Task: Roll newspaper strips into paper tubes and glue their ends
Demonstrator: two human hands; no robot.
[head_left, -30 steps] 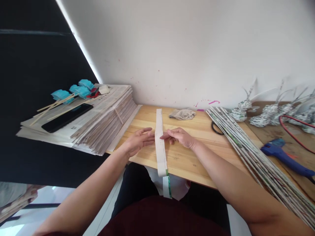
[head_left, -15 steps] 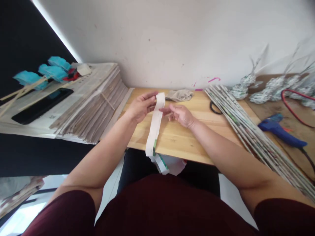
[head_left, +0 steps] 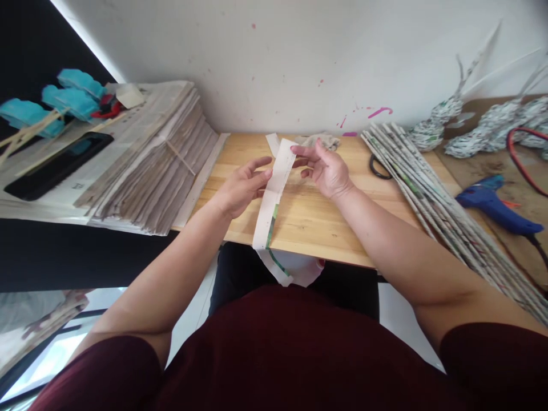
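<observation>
A long white paper strip (head_left: 266, 220) with a green patch along its edge runs over the wooden board (head_left: 317, 225) and hangs past its front edge. My left hand (head_left: 244, 185) has the strip's left edge between thumb and fingers. On the other side, my right hand (head_left: 327, 168) pinches the strip's upper right corner. The strip's far end is raised off the board. Behind it lie a small white paper piece (head_left: 272, 144) and a crumpled greyish cloth (head_left: 327, 142).
At left, a tall newspaper stack (head_left: 166, 154) bears a black phone (head_left: 57, 165) and blue objects (head_left: 75, 103). Rolled paper sticks (head_left: 432, 200) lie at right beside black scissors handles (head_left: 379, 168), a blue glue gun (head_left: 499, 205) and woven paper pieces (head_left: 436, 123).
My right hand has moved up to the strip's top corner, and the strip's far end is raised and turned to the right. The small paper piece behind now shows. The view has shifted slightly.
</observation>
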